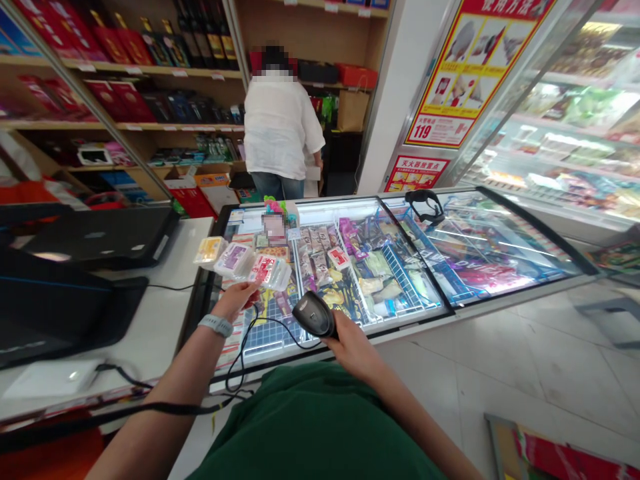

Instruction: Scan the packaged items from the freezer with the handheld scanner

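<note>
A black barcode scanner sits in my right hand, its head pointing to the upper left over the glass lid. My left hand, with a grey band on the wrist, pinches the near edge of a clear plastic pack with a red-and-white label. Beside that pack lie a purple-labelled pack and a yellow-labelled pack, in a row toward the counter. The scanner's black cable loops across the glass below my left hand.
Under the packs is a glass-topped freezer filled with bagged goods; a black strap rests on it. A counter with black equipment and a white box stands left. Behind the freezer, a person in white faces shelves.
</note>
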The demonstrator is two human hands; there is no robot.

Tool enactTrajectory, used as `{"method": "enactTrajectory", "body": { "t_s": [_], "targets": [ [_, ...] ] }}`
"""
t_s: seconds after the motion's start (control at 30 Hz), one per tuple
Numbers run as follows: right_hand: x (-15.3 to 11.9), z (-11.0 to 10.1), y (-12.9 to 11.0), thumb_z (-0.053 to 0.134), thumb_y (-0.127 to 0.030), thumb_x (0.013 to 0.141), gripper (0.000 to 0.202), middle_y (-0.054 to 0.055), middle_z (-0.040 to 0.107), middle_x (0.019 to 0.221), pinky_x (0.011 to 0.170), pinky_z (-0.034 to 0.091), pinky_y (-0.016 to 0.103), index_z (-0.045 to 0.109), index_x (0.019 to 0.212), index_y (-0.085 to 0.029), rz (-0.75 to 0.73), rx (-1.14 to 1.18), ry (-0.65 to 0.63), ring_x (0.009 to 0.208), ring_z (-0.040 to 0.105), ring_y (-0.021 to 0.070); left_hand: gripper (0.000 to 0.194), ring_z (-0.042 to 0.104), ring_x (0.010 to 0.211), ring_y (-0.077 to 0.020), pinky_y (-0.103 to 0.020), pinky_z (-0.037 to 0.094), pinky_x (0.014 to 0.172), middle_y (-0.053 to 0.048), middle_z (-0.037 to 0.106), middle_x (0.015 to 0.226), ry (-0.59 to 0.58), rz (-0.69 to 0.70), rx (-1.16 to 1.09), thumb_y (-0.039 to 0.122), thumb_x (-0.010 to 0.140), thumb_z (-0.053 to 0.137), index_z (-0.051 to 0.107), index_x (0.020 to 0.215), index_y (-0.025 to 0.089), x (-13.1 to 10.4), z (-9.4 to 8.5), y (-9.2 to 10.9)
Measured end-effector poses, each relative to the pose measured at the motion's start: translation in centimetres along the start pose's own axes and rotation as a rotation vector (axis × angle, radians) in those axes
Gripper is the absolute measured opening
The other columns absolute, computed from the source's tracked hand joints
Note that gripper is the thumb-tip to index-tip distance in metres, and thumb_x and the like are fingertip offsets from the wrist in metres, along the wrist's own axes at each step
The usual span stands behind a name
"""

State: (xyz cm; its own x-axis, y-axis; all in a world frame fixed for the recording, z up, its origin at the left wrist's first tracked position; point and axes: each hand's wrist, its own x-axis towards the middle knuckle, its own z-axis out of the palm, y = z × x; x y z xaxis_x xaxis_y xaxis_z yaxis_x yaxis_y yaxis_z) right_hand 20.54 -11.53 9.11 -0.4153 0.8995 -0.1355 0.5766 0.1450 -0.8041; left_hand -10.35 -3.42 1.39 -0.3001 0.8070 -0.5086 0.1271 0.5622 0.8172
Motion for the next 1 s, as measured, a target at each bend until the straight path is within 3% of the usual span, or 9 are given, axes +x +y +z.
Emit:
{"method": "enactTrajectory", "body": {
  "t_s": [0.17, 0.3, 0.43, 0.57, 0.67, 0.77, 0.83, 1.0],
  "targets": [
    [0.0, 0.0, 0.1, 0.059, -0.011, 0.082, 0.028, 0.010, 0.059, 0.109, 0.089, 0.042, 0.034, 0.050, 0.109, -0.016, -0.004, 0.012, -0.003, 0.102, 0.056, 0.0223, 0.056, 0.053, 0.053, -0.0122, -0.023, 0.035, 0.051, 0.001, 0.060, 0.054, -0.019, 0.016, 0.109, 0.071, 0.049, 0.073, 0.061, 0.062, 0.017, 0.3, -0.6, 0.5],
    [-0.1, -0.2, 0.3, 0.058, -0.012, 0.082, 0.026, 0.009, 0.059, 0.107, 0.088, 0.043, 0.035, 0.051, 0.107, -0.017, 0.006, 0.018, 0.011, 0.100, 0.056, 0.0221, 0.059, 0.051, 0.051, -0.0132, -0.024, 0.033, 0.050, 0.000, 0.059, 0.052, -0.021, 0.024, 0.173, 0.077, 0.059, 0.063, 0.061, 0.062, 0.018, -0.5, -0.9, 0.0],
    [-0.3, -0.6, 0.6, 0.058, -0.011, 0.082, 0.027, 0.009, 0.059, 0.107, 0.088, 0.043, 0.034, 0.052, 0.108, -0.017, 0.015, 0.050, 0.061, 0.100, 0.056, 0.0217, 0.064, 0.051, 0.049, -0.0145, -0.025, 0.034, 0.049, -0.002, 0.059, 0.053, -0.129, 0.067, 0.226, 0.080, 0.068, 0.049, 0.062, 0.064, 0.018, -2.6, 0.7, -1.3],
    [-0.6, -0.9, 1.6, 0.059, -0.012, 0.081, 0.026, 0.008, 0.061, 0.106, 0.087, 0.043, 0.034, 0.053, 0.106, -0.017, 0.073, 0.085, 0.150, 0.100, 0.057, 0.0218, 0.055, 0.060, 0.056, -0.0185, -0.026, 0.040, 0.051, -0.005, 0.067, 0.063, -0.340, 0.146, 0.329, 0.073, 0.066, 0.060, 0.067, 0.069, 0.019, -3.5, 4.9, -2.2],
    [-1.1, -1.0, 2.5, 0.058, -0.013, 0.081, 0.026, 0.008, 0.062, 0.105, 0.086, 0.044, 0.034, 0.053, 0.106, -0.017, 0.142, 0.123, 0.223, 0.098, 0.058, 0.0223, 0.043, 0.064, 0.063, -0.0210, -0.028, 0.044, 0.056, -0.006, 0.070, 0.069, -0.414, 0.242, 0.453, 0.062, 0.069, 0.065, 0.067, 0.072, 0.020, -2.2, 8.7, -1.8],
    [-2.0, -1.2, 3.4, 0.057, -0.013, 0.081, 0.028, 0.008, 0.063, 0.105, 0.086, 0.045, 0.035, 0.053, 0.108, -0.017, 0.212, 0.161, 0.312, 0.099, 0.059, 0.0225, 0.030, 0.066, 0.076, -0.0222, -0.032, 0.049, 0.070, -0.006, 0.071, 0.079, -0.401, 0.372, 0.628, 0.045, 0.074, 0.070, 0.068, 0.087, 0.018, 0.2, 12.5, -0.3],
    [-2.8, -1.2, 4.0, 0.057, -0.014, 0.081, 0.027, 0.008, 0.063, 0.105, 0.086, 0.045, 0.034, 0.054, 0.108, -0.017, 0.241, 0.185, 0.369, 0.098, 0.060, 0.0226, 0.032, 0.065, 0.089, -0.0227, -0.037, 0.049, 0.082, -0.008, 0.070, 0.096, -0.372, 0.459, 0.745, 0.036, 0.079, 0.068, 0.065, 0.104, 0.015, 2.1, 15.0, 1.1],
    [-4.5, -0.6, 5.3, 0.056, -0.017, 0.083, 0.026, 0.009, 0.064, 0.105, 0.087, 0.046, 0.035, 0.055, 0.109, -0.016, 0.284, 0.239, 0.459, 0.098, 0.060, 0.0234, 0.046, 0.049, 0.125, -0.0280, -0.054, 0.039, 0.104, -0.010, 0.050, 0.138, -0.288, 0.675, 0.955, 0.035, 0.089, 0.060, 0.051, 0.130, 0.019, 6.6, 20.9, 4.8]
  ]
}}
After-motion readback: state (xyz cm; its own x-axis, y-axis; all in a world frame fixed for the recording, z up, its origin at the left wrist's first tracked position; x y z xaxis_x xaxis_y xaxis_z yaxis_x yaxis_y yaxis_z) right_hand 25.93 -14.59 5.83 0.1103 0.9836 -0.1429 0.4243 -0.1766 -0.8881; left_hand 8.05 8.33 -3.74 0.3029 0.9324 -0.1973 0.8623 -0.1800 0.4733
